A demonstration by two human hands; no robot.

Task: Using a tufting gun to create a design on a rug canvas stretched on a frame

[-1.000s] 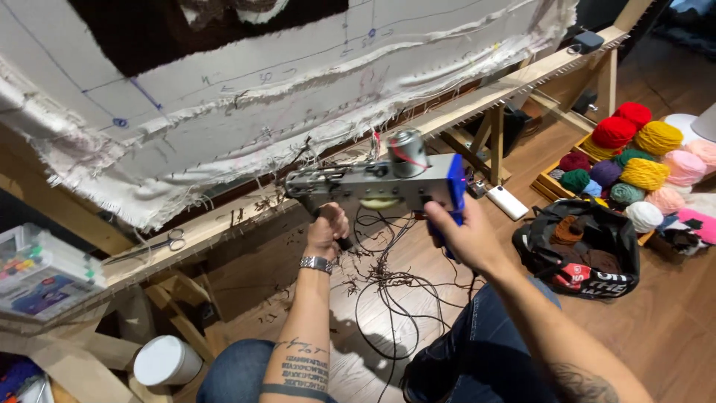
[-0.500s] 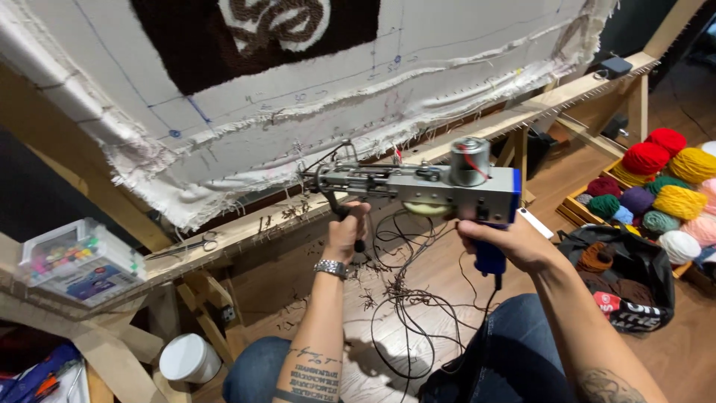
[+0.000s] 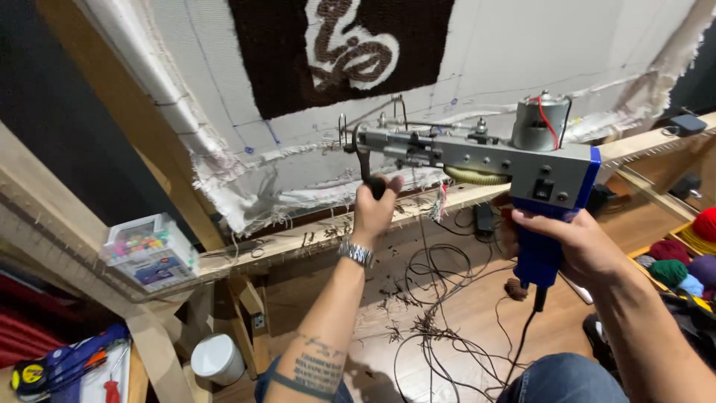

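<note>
While the left hand [image 3: 375, 205] grips the tufting gun [image 3: 477, 158] front handle, right hand [image 3: 570, 242] clenched round blue grip.

left hand [image 3: 375, 209] grips front handle | right hand [image 3: 570, 242] holds tufting gun [image 3: 477, 153] blue grip | cloth [image 3: 522, 67] behind

Tool: the grey metal tufting gun with blue plastic grip [image 3: 477, 153] is held in front of the stretched white backing cloth [image 3: 522, 52], just below the dark tufted pile patch [image 3: 335, 52].
Left hand [image 3: 375, 209]: on the front handle, forward of the right hand [image 3: 570, 242], which is on the rear grip.
Frame: the wooden frame rail [image 3: 298, 242] runs below the cloth.
Box: the clear plastic compartment box [image 3: 149, 250] sits on the rail, far left.
Floor: loose yarn strands [image 3: 440, 328] lie below the gun; the white plastic tub [image 3: 218, 358] stands left of them; the yarn balls [image 3: 682, 257] lie far right.
</note>
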